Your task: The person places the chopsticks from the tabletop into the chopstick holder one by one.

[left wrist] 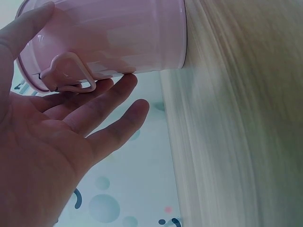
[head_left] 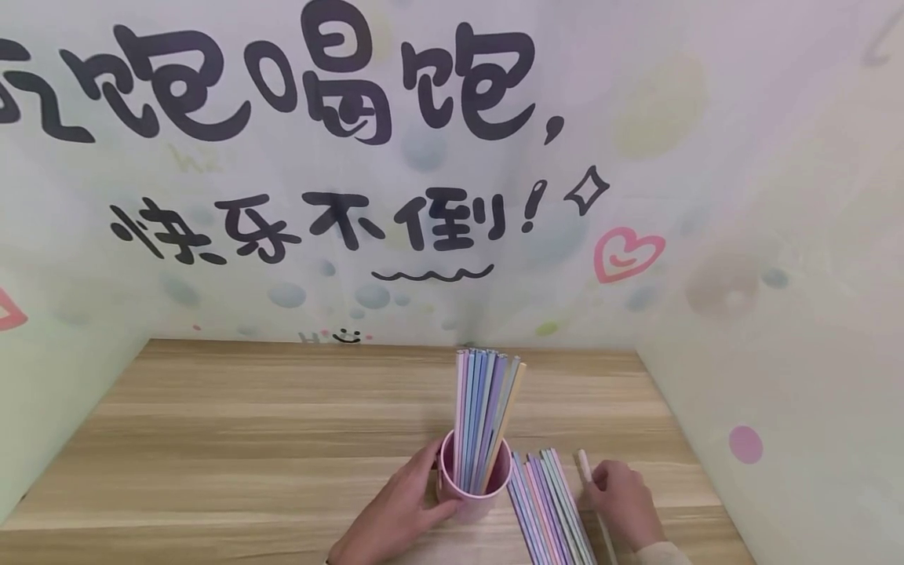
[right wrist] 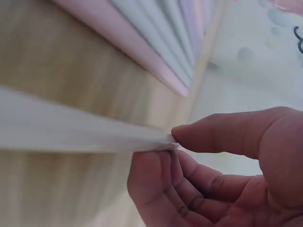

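Note:
A pink cup [head_left: 468, 508] stands upright on the table, holding a bundle of pastel straw-like sticks [head_left: 483, 416]. My left hand [head_left: 401, 508] holds the cup from the left, with thumb and fingers on opposite sides of its wall. In the left wrist view a small wire handle [left wrist: 73, 71] shows on the cup, beside the fingers. To the right, more pastel sticks [head_left: 554, 510] lie side by side on the table. Right of that row, my right hand [head_left: 625, 502] pinches one whitish stick [right wrist: 80, 130] near its far end, between thumb and fingers.
Wood-grain table [head_left: 247, 447] spreads beneath everything. A pale wall [head_left: 459, 306] with large dark lettering closes off the back, and side walls rise at left and right, the right wall [head_left: 749, 377] near my right hand.

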`<state>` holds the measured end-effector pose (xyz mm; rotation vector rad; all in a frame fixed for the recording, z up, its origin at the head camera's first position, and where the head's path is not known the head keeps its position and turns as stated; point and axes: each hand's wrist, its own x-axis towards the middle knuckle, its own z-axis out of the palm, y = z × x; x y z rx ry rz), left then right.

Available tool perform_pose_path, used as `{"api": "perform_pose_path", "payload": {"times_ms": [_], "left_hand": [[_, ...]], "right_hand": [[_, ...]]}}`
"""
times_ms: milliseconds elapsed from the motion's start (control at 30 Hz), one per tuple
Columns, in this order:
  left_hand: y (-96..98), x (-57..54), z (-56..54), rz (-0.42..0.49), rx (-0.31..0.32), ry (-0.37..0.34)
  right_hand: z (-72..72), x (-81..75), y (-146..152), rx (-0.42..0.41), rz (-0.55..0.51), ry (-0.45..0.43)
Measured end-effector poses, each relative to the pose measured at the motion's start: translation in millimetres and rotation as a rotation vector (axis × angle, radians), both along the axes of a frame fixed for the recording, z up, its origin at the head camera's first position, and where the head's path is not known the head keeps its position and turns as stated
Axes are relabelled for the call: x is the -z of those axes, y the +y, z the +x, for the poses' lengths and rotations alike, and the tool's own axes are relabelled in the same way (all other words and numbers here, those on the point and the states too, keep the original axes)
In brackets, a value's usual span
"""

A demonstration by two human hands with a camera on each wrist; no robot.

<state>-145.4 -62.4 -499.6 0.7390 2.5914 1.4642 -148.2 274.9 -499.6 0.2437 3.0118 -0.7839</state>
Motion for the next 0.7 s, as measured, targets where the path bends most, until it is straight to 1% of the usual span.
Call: {"api": "perform_pose_path", "payload": {"times_ms": [100,200,333,400,433,500,633,700], "left_hand": [[0.2,0.0,0.2,0.000,0.000,0.003],[0.2,-0.4,0.5,-0.002,0.001,0.003],[-0.7,-1.2,1.4,-0.002,-0.004,0.002],[-0.9,-1.4,2.1,0.002,-0.005,0.003],[-1.0,-1.4,2.4,0.004,-0.005,0.006],[-1.0,-1.6,3.0,0.010,-0.001,0.014],[-0.9,-2.0,2.9,0.013,0.001,0.027],[-0.8,-2.5,2.5,0.012,0.003,0.018]], "right_hand": [[-2.0,-9.4,0.3,-0.014,-0.026,0.030],[-5.0,-23.1,-5.6,-0.007,-0.092,0.051],[-11.8,-43.8,-24.6,0.005,-0.269,0.074],[-16.7,-53.9,-35.6,0.009,-0.339,0.096],[-19.3,-58.5,-40.5,0.007,-0.373,0.110],[-24.3,-67.8,-48.1,0.010,-0.404,0.155],[-32.9,-86.1,-56.8,0.007,-0.446,0.254],[-36.4,-95.7,-59.9,0.007,-0.469,0.288]]}}
